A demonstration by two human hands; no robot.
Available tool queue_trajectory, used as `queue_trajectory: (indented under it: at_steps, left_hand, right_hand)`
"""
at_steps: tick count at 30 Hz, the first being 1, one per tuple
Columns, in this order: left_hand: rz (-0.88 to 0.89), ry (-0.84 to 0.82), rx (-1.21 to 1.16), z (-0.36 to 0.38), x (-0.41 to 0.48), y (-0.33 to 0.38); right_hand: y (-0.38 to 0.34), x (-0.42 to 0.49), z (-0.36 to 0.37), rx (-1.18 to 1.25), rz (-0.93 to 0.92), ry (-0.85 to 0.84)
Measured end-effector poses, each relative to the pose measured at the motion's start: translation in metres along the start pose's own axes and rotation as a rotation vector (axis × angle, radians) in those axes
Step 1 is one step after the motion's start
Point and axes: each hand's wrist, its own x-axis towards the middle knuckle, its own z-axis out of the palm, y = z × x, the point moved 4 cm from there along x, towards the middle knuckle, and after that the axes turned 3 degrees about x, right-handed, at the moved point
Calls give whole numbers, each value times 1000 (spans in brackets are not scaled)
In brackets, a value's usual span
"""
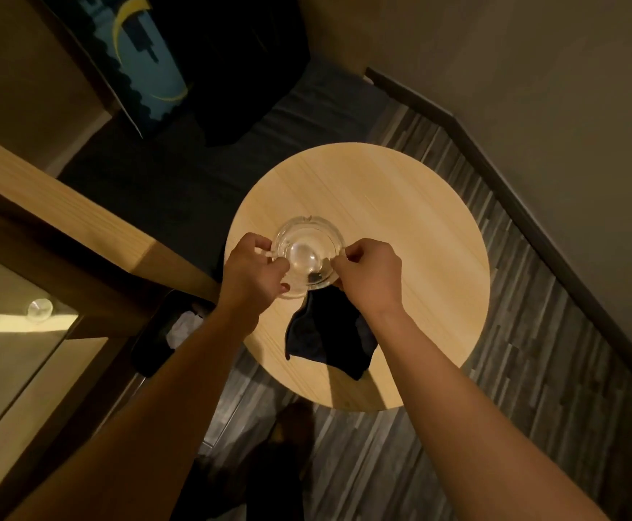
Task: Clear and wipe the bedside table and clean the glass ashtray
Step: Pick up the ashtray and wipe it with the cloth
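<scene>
A dim room with a grey plank floor [524,370] surrounds a round wooden desk [400,220], whose top is bare apart from what the person holds over it. Both hands grip the glass ashtray [308,253] above the near left part of the desk: the left hand [252,274] pinches its left rim, and the right hand [370,276] pinches the right rim while also clutching a dark cloth [325,332] that hangs below the ashtray toward the desk edge. A small dark speck shows at the near inside of the bowl; whether it is ash or a reflection cannot be told.

The step in hand looks like cleaning the ashtray, since the desk already appears cleared. The next move probably calls for the left hand to steady the glass firmly while the right works the cloth into the bowl and around the rim notches, then for setting the ashtray down without a knock. A dark bin [164,332] with white waste stands on the floor left of the desk.
</scene>
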Motion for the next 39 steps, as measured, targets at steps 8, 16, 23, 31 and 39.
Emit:
queue_trajectory:
  at_steps: [8, 16, 23, 31, 39]
  left_hand:
    - [-116, -80, -325, -1, -72, -33]
    - [-98, -23, -414, -29, -84, -48]
    - [-49, -45, -424, -46, -84, -43]
    - [52, -257, -565, -75, -136, 18]
    - [87, -143, -386, -144, -234, 95]
  right_hand:
    - [35, -69, -28, 232, 68, -129]
    - [105, -42, -18, -295, 19, -69]
    - [113, -28, -1, -311, 66, -87]
    - [40, -105, -35, 552, 229, -189]
    - [-110, -228, -103, 979, 110, -322]
